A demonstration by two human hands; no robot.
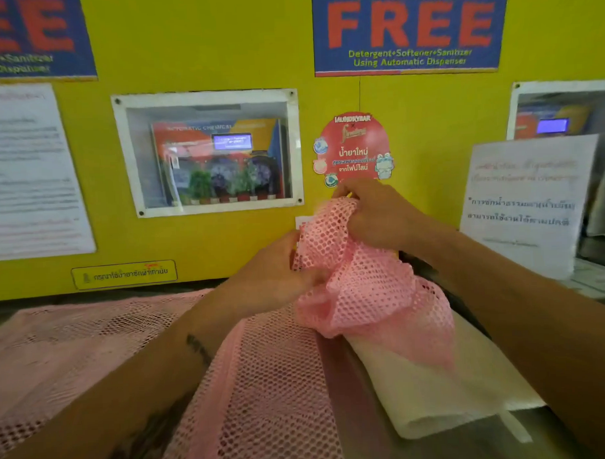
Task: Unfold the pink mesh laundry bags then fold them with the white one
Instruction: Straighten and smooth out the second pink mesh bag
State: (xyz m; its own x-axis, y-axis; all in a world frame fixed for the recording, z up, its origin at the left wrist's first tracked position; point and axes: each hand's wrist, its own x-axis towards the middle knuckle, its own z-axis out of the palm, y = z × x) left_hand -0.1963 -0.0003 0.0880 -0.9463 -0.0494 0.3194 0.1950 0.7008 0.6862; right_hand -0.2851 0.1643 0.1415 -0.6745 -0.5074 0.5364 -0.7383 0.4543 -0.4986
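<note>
Bunched pink mesh bag: I am holding it up off the counter, above the far end of the white mesh bag, so its crumpled folds are hanging free and I am able to find an edge to pull open.

Right hand: I am gripping the top of the bunched bag with the fingers closed, lifted higher than the white bag, so the weight of the mesh is drawing the bundle downward.

Left hand: I am pinching the side of the same bundle, fingers closed on the mesh, to the left of the white bag; I judge I am getting ready to draw it sideways away from the right hand.

Spread pink mesh bag: it is lying flat and opened out on the counter, just left of the white bag and passing under my left forearm, so it looks already unfolded and waiting.

White mesh bag: it is lying folded on the counter, its far end covered by the hanging pink mesh, kept near for the folding.

Step in hand: I judge I am unfolding the second pink bag; the folding is not yet begun.
</note>
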